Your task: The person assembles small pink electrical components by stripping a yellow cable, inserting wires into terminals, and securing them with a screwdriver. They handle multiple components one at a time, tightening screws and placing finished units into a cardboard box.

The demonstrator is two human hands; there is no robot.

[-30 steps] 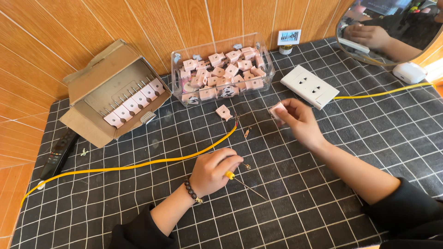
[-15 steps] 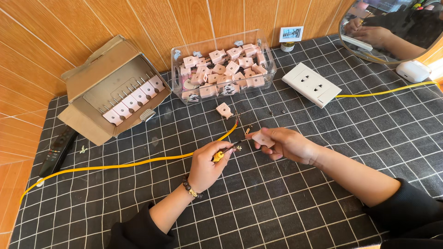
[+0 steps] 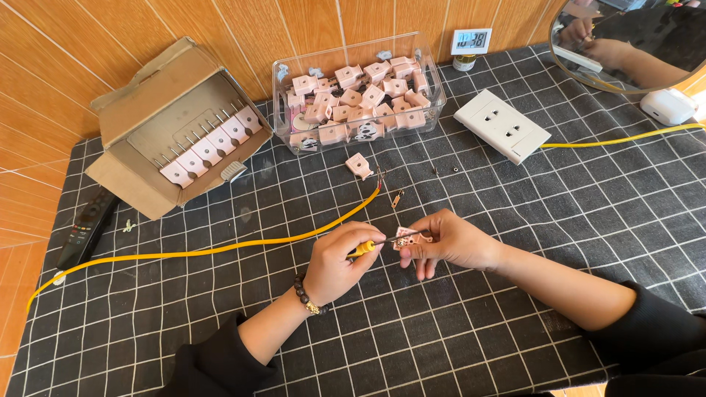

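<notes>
Here, small pink plug part (image 3: 407, 237), seemingly open, metal contacts showing.

You sat at a home workbench: a grid-patterned cloth (image 3: 515, 294) over the table, wood-panelled wall (image 3: 110, 44), a clear bin of pink plug parts (image 3: 360, 95), a cardboard box (image 3: 169, 125), a small clock (image 3: 471, 42).

Open cardboard box (image 3: 158, 129), small clock screen (image 3: 471, 40)
</notes>
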